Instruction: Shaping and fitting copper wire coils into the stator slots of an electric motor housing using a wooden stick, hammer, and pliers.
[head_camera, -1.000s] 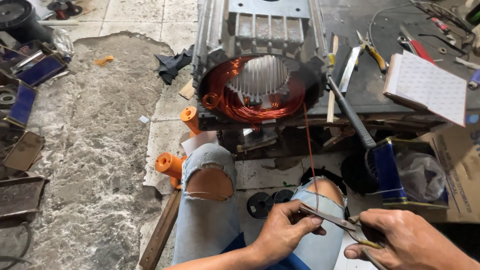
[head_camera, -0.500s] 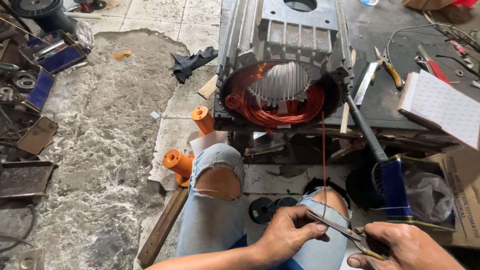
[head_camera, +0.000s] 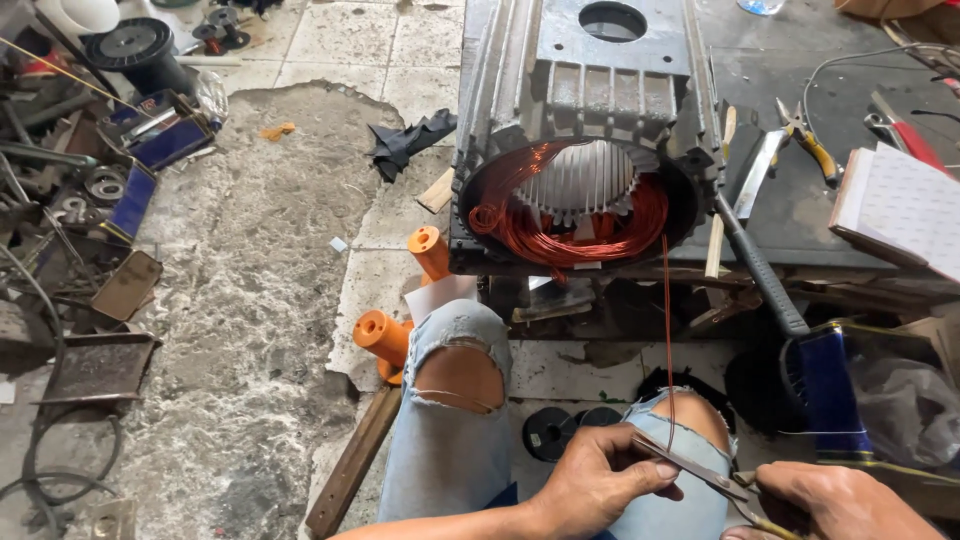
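Observation:
A grey ribbed motor housing (head_camera: 585, 95) lies on the workbench, with copper windings (head_camera: 560, 225) coiled inside its round opening. One thin copper wire (head_camera: 667, 340) runs straight down from the windings to my hands. My left hand (head_camera: 600, 480) pinches the wire's lower end over my knee. My right hand (head_camera: 835, 505) grips a pair of scissors (head_camera: 700, 472), whose blades reach left to the wire by the left fingers. My legs in torn jeans (head_camera: 445, 420) are below the bench.
Pliers (head_camera: 805, 135), a knife-like blade (head_camera: 755, 185) and a notebook (head_camera: 900, 210) lie on the bench at right. A long dark-handled tool (head_camera: 760, 265) leans toward a blue tin (head_camera: 830, 390). Orange spools (head_camera: 385, 335) stand by my knee. Scrap metal and blue tins (head_camera: 130, 190) clutter the floor at left.
The view has tilted down and closer to the motor. Both hands stay at the wire end with the scissors, shifting slightly rightward in the frame.

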